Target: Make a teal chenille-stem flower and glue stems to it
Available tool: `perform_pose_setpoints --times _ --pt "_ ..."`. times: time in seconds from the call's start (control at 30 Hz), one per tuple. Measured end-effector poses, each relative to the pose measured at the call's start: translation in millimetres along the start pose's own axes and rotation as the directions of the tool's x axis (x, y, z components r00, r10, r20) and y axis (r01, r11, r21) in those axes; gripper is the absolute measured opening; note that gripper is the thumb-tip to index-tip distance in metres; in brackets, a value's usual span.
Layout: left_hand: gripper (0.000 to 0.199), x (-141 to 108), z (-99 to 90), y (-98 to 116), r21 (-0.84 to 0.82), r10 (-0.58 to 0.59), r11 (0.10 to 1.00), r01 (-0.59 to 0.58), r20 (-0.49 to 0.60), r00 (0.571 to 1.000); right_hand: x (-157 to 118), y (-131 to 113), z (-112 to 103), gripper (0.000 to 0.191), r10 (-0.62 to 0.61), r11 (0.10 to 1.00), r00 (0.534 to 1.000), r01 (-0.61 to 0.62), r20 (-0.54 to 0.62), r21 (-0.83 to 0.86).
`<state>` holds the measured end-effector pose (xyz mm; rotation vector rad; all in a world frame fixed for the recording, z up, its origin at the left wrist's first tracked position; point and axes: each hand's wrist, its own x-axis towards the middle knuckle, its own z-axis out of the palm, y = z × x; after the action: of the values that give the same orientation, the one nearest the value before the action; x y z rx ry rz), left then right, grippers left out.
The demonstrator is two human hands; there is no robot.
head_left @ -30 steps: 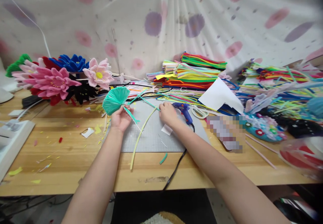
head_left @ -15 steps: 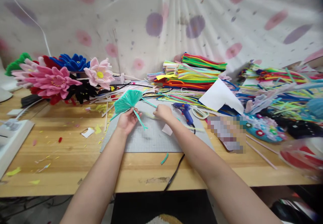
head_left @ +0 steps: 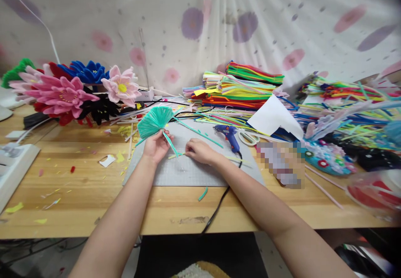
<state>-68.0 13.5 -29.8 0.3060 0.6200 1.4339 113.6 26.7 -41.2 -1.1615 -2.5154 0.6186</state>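
My left hand [head_left: 157, 145] is closed around the narrow base of a turquoise pipe-cleaner fan [head_left: 156, 120]. Its ribbed, spread part rises above my fingers, and a short turquoise stem points down to the right. To the right, my right hand [head_left: 200, 150] is low over the grey cutting mat [head_left: 169, 177], fingers bent together on a pale yellow-green pipe cleaner [head_left: 239, 160]. One end of that strip pokes out left of my fingertips, close to the stem's tip; my palm covers its middle. Behind this hand a straight turquoise pipe cleaner [head_left: 200, 133] lies across the mat.
A blue glue gun [head_left: 230, 137] with a black cord and white-handled scissors [head_left: 249, 137] lie right of my hands. Bundled pipe cleaners [head_left: 244, 88] are stacked at the back. Fuzzy flowers [head_left: 65, 96] stand at left, near a white power strip [head_left: 15, 171].
My right hand has moved left and down, nearer the fan's stem; the yellow-green strip's left end now sits lower. My left hand still holds the fan, and the view has shifted slightly.
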Motion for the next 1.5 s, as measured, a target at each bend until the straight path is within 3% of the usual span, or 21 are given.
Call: perform_pose_setpoints --times 0.07,0.13,0.2,0.23,0.4,0.67,0.9,1.3,1.5 --pt "0.023 0 0.2 0 0.000 -0.007 1.000 0.007 -0.006 1.000 2 2 1 0.004 0.130 0.990 0.980 -0.121 -0.150 0.071" --pt "0.023 0 1.0 -2 0.023 -0.013 1.000 0.014 -0.034 0.999 5 3 2 0.006 0.308 0.940 0.902 -0.241 -0.302 0.240" --pt "0.023 -1 2.1 -5 0.061 -0.010 0.998 0.015 -0.076 0.997 8 3 2 0.010 0.421 0.869 0.834 -0.257 -0.356 0.423" --pt "0.022 -1 2.7 -7 0.081 -0.004 0.997 0.012 -0.095 0.995 8 2 2 0.013 0.436 0.839 0.827 -0.231 -0.356 0.493" --pt "0.020 0 4.6 -16 0.140 0.032 0.990 -0.012 -0.145 0.989 5 -7 7 0.021 0.303 0.794 0.886 -0.032 -0.350 0.607" --pt "0.013 4 0.5 -20 0.153 0.043 0.988 -0.026 -0.110 0.993 2 -15 8 0.020 0.188 0.827 0.953 -0.024 -0.236 0.561" --pt "0.012 4 -1.8 -22 0.185 0.049 0.982 -0.036 -0.066 0.997 3 -19 4 0.019 0.182 0.839 0.961 -0.041 -0.208 0.542" --pt "0.007 5 -4.6 -23 0.205 0.027 0.979 -0.011 -0.071 0.997 5 -21 3 0.019 0.226 0.856 0.956 -0.104 -0.185 0.506" --pt "0.005 2 -1.1 -23 0.228 0.017 0.974 0.001 -0.076 0.997 6 -20 3 0.020 0.201 0.860 0.961 -0.080 -0.192 0.504"
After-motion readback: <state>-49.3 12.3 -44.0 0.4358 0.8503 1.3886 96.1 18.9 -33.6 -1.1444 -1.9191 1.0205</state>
